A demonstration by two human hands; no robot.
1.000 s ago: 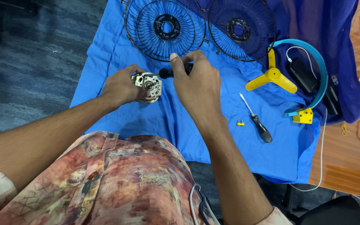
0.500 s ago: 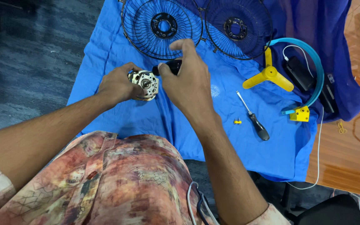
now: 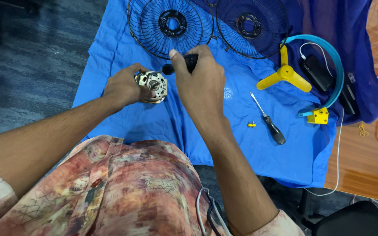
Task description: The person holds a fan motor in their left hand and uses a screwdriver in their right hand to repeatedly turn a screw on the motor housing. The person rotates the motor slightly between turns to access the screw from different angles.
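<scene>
Blue cloth [image 3: 123,52], fan guards [image 3: 170,26], spare screwdriver [image 3: 267,120]

Makeshift repair bench: blue cloth [image 3: 145,126] over wooden table [image 3: 364,166], fan grilles [image 3: 171,26], screwdriver [image 3: 267,119].

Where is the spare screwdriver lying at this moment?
In the head view the spare screwdriver lies on the blue cloth, to the right of the right hand, just below the yellow fan blade and beside a small yellow piece.

Shiny bare-metal motor [image 3: 152,86]; matt black wire grilles [image 3: 170,26]; glossy yellow plastic blade [image 3: 285,76]; soft, creased blue cloth [image 3: 224,131]; smooth wooden table [image 3: 364,166].
</scene>
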